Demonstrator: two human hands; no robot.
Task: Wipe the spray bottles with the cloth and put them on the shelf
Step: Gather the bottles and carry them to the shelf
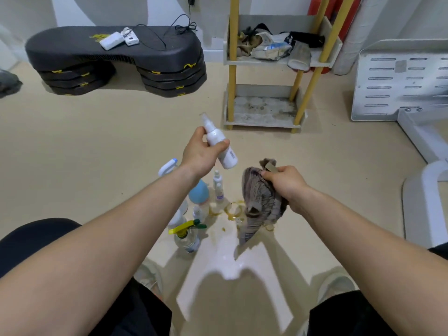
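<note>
- White plastic, smooth and likely light: spray bottle (219, 141) in the head view, up in the air over the floor, tilted with nozzle pointing away, clamped at mid-body by thumb and fingers of left hand (201, 151).
- Probably slippery if damp; best gripped round the body, not the thin cap.
- Soft, limp cloth (259, 197) bunched in right hand (286, 183), fingers curled tight on it, near the bottle, not touching.
- Ahead, shelf (261, 122): bottom tier stained, upper tier crowded with rags and packets (269, 48).
- Below, more bottles (199, 194) standing beside yellow stains (232, 209); easily knocked over.
</note>
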